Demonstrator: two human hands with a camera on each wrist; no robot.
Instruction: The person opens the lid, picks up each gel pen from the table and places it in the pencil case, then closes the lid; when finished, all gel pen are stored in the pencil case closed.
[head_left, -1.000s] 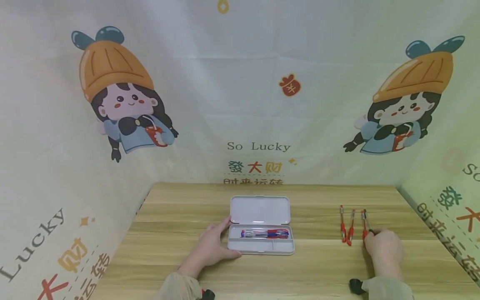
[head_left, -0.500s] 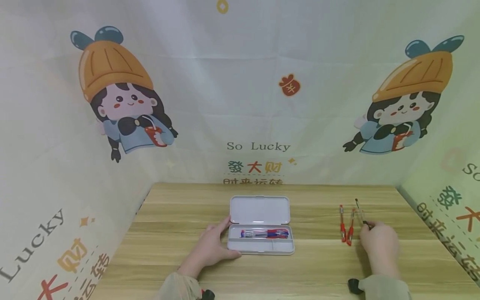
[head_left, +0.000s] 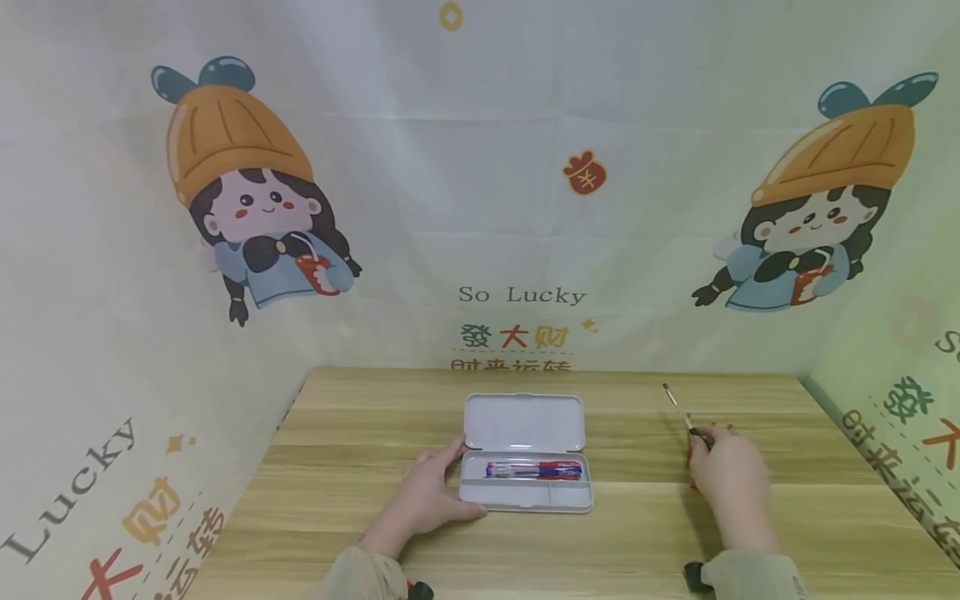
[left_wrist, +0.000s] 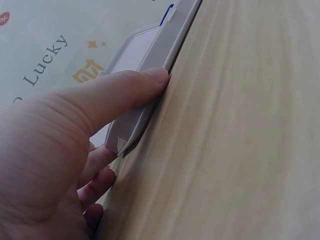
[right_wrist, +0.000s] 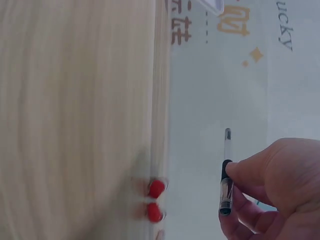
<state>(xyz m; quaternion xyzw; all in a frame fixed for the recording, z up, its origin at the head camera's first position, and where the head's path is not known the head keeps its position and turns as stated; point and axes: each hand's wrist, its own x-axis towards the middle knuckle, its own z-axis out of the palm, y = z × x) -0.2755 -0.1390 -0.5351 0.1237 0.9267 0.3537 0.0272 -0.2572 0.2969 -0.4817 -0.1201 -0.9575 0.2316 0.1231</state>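
A pale grey pencil case [head_left: 504, 494] lies on the table with its lid [head_left: 525, 423] raised. Several red and blue pens [head_left: 534, 470] lie together in its long rear compartment. My left hand [head_left: 420, 498] grips the case's left end, thumb on the front wall [left_wrist: 142, 62] and fingers round the side. Above the table at the right, my right hand [head_left: 733, 479] pinches a black clear-barrelled pen [head_left: 678, 406], its far end tilted up and left. Red pens [head_left: 689, 454] lie under and behind that hand, mostly hidden; two red ends [right_wrist: 156, 188] show in the right wrist view.
The wooden table [head_left: 600, 546] meets a printed cloth backdrop [head_left: 420, 208] at its rear and along both sides. Bare wood lies between the pencil case and the red pens. A black strap piece [head_left: 697, 577] sits at the right sleeve.
My right hand has lifted the black pen from beside the red pens and carried it left, over the remaining red ones. The left hand stays on the pencil case.
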